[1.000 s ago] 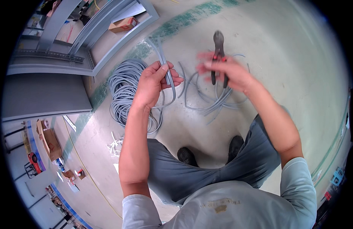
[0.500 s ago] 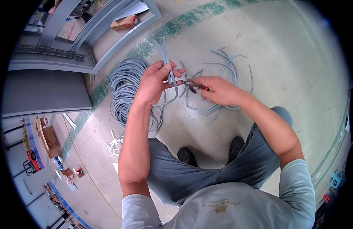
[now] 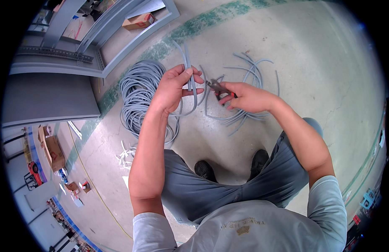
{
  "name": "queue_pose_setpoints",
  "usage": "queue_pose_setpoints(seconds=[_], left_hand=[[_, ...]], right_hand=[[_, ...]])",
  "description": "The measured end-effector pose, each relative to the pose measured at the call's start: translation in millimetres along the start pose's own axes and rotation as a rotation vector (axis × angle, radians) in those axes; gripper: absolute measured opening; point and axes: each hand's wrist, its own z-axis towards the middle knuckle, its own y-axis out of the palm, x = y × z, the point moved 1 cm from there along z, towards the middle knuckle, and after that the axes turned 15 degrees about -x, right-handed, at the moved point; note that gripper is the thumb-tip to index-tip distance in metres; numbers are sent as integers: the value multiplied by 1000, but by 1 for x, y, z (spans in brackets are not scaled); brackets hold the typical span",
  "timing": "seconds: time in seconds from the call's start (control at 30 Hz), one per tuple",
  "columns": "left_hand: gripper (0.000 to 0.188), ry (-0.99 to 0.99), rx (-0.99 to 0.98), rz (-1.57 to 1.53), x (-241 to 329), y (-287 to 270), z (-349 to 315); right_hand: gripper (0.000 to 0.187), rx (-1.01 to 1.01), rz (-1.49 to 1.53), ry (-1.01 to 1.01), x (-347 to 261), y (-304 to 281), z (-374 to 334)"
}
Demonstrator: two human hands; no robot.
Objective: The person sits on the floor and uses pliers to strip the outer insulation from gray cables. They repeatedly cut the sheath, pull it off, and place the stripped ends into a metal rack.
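Pinching smooth, slender grey cables point(image 3: 189, 83), left fingers point(image 3: 197, 79); curled round blunt-nosed metal pliers point(image 3: 216, 86), right fingers point(image 3: 225, 99).

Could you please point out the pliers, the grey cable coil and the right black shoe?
Pliers point(image 3: 217, 86): head view, metal head.
Grey cable coil point(image 3: 139, 97): head view, looped strands.
Right black shoe point(image 3: 258, 164): head view, its upper.

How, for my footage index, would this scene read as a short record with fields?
Left hand: grips thin flexible grey cable lengths
Right hand: holds dark metal pliers with black-and-red handles
Floor, left: large looped grey cable coil
Floor, right: loose curved grey cable pieces
Upper left: grey metal frame, brown cardboard box seen in its opening
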Motion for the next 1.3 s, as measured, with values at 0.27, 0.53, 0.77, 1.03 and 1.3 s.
queue_pose_setpoints(seconds=[0.27, 0.53, 0.77, 1.03, 1.3], left_hand=[[25, -66, 18, 53, -9, 3, 4], [23, -139, -20, 117, -13, 16, 12], [22, -140, -57, 67, -24, 18, 15], [22, -145, -54, 28, -20, 19, 16], [23, -151, -63, 37, -21, 19, 14]], right_hand=[[71, 262, -681, 117, 8, 21, 6], [69, 366, -902, 116, 17, 27, 9], [63, 272, -856, 179, 12, 25, 10], [65, 352, -922, 106, 16, 29, 8], [49, 396, -893, 20, 23, 27, 10]])
